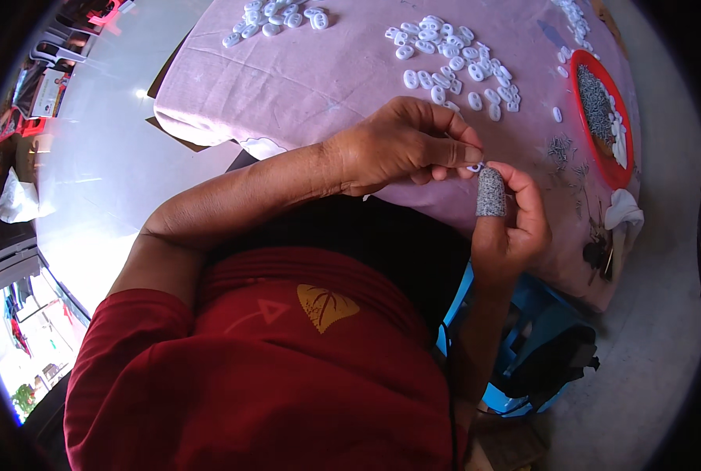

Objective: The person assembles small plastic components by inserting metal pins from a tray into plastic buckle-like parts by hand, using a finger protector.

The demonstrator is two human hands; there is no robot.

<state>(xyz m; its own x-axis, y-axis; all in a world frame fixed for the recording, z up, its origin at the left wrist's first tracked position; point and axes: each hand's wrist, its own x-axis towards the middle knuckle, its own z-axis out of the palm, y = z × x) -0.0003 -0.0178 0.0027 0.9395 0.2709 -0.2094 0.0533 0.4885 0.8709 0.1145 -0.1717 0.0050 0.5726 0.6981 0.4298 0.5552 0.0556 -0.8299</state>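
Note:
Between the fingertips of my left hand [409, 149] is a small white plastic piece [474, 168], mostly covered by the thumb and forefinger. My right hand [519, 216] meets it there, its thumb and forefinger pinched together at the edge of the piece. A grey speckled sleeve [490, 192] covers the right thumb. What sits in the right pinch, if anything, is too small to make out. Beyond my hands, many white oval plastic pieces [450, 49] with holes lie loosely heaped on a pink tablecloth [335, 94].
A red tray [579, 85] at the right holds small grey metal screws [594, 102] and white parts. Loose screws [561, 153] lie beside it. More white pieces [271, 30] are at the far left. A white cloth [624, 210] hangs at the right edge; a blue stool [551, 314] stands below.

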